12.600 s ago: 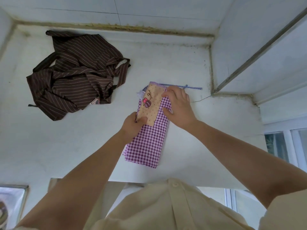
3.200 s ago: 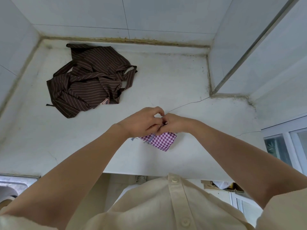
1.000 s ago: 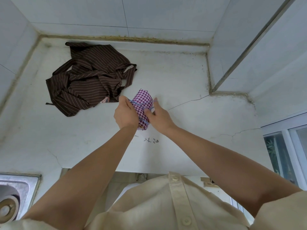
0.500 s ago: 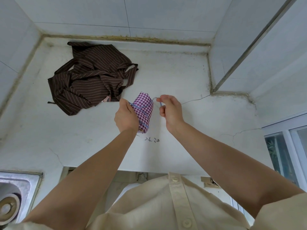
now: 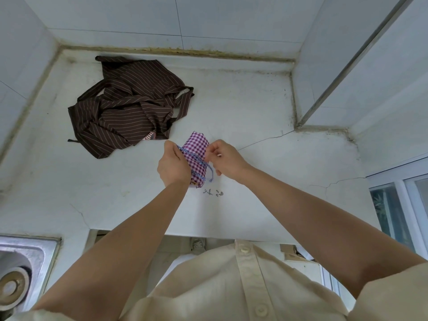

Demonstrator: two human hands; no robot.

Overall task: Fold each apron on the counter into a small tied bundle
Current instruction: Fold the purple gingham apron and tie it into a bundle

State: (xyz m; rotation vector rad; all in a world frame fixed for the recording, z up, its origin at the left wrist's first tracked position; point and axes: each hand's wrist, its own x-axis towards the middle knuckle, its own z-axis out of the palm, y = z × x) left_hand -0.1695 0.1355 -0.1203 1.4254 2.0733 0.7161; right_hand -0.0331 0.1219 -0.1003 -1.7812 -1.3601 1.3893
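Stretching across the whole view is one pale, scuffed stone-like surface [image 5: 254,107], cracked in a thin line and stained along its back seam, and it carries two aprons. The larger one, a brown striped apron [image 5: 129,105] of thin cloth with fine pale lines, lies crumpled and unfolded with its straps loose, just as it lay half a second ago. One steel sink [image 5: 25,258] shows well below and to the left of the brown apron. Two bare hands meet just below and to the right of that apron. The left hand [image 5: 172,165] has its grip closed round the left side of the checked bundle [image 5: 196,147], the second apron, now a small, rolled wad of purple-and-white gingham held up close to the surface. The right hand [image 5: 225,159], which half a second ago was drawn away from the bundle with the cord stretched out, is now against the bundle's right edge, its grip a tight pinch of thumb and fingertips on the striped tie [image 5: 209,174]. That one narrow blue-and-white cord crosses the bundle slantwise and hangs in a slack loop beneath it. Smallest is one cluster of dark scribbled marks [image 5: 213,193] on the surface, further below and right of the brown apron.
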